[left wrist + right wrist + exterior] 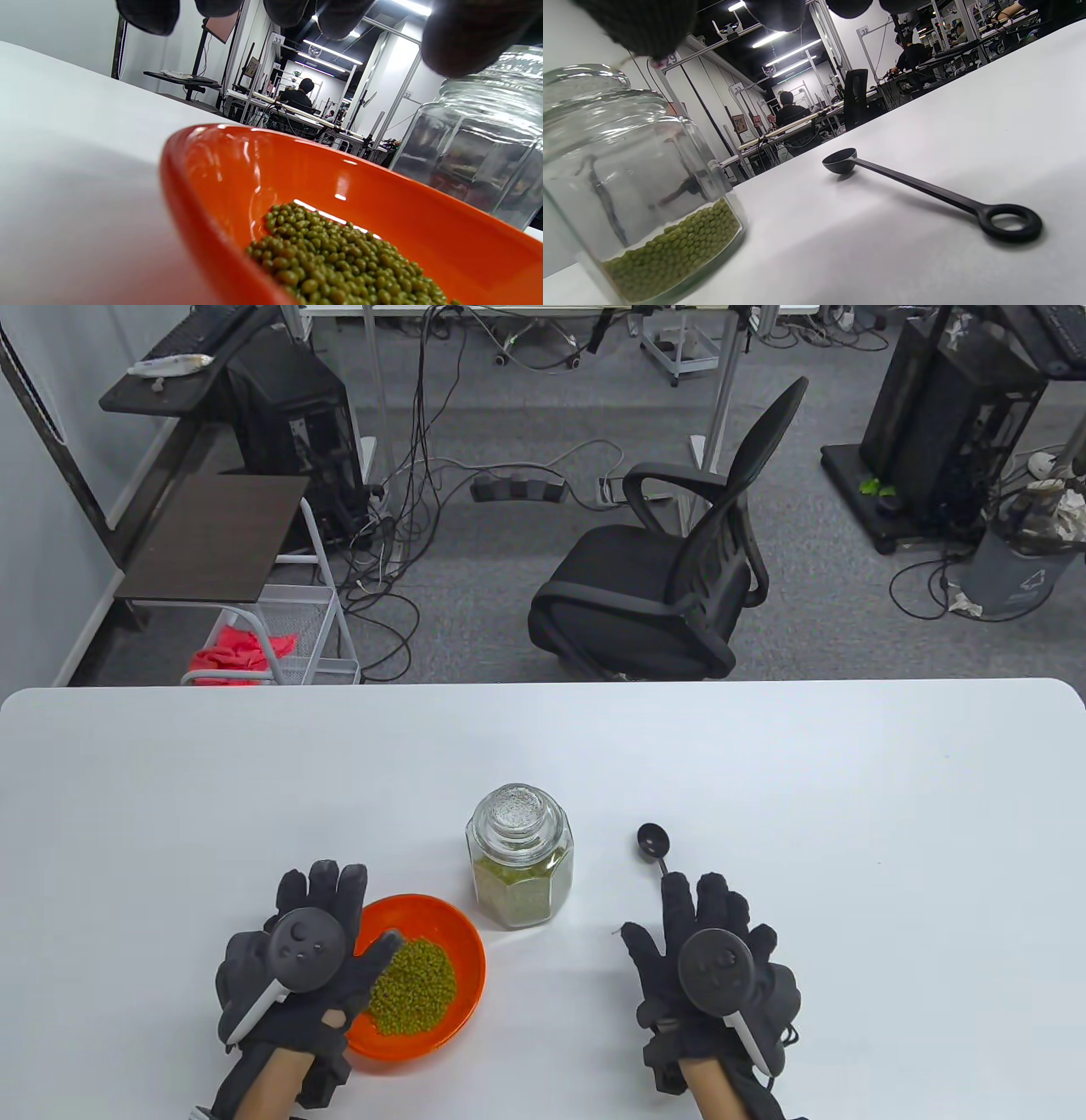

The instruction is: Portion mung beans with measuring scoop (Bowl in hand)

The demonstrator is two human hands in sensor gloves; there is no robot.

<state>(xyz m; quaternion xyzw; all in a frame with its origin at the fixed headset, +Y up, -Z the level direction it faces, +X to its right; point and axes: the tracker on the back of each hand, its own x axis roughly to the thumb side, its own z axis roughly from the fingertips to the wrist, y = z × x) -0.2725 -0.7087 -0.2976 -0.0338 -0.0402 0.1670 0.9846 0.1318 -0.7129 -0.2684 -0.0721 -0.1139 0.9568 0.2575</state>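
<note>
Both hands are over the white worktop [764, 780] and neither grasps anything: the left hand [297, 959] hovers with straight fingers above the near-left rim of the orange bowl [458, 933], its thumb reaching over the heap of mung beans [411, 984] inside, and the right hand [713, 959] is spread flat above the black measuring scoop [925, 190], which lies on the worktop with its cup pointing away and its ring end nearest the wrist. Between the hands stands the glass jar [519, 865], lid on, with a shallow layer of beans at the bottom. As I read it, the portioning looks done or nearly so, since the bowl already holds a fair pile. The risks from here are small but real. The bowl is shallow and glossy, so a careless lift by one edge could tip it and send beans rolling across the smooth surface. A sweep of the left thumb or of the right hand toward the middle could knock the jar. The scoop's thin handle lies flat on the worktop, which may make it awkward to pinch up in gloves. Beyond the worktop's far edge I see grey carpet, a black office chair [662, 585], trailing cables, computer towers, and a wire cart [280, 636] with something red in it.
</note>
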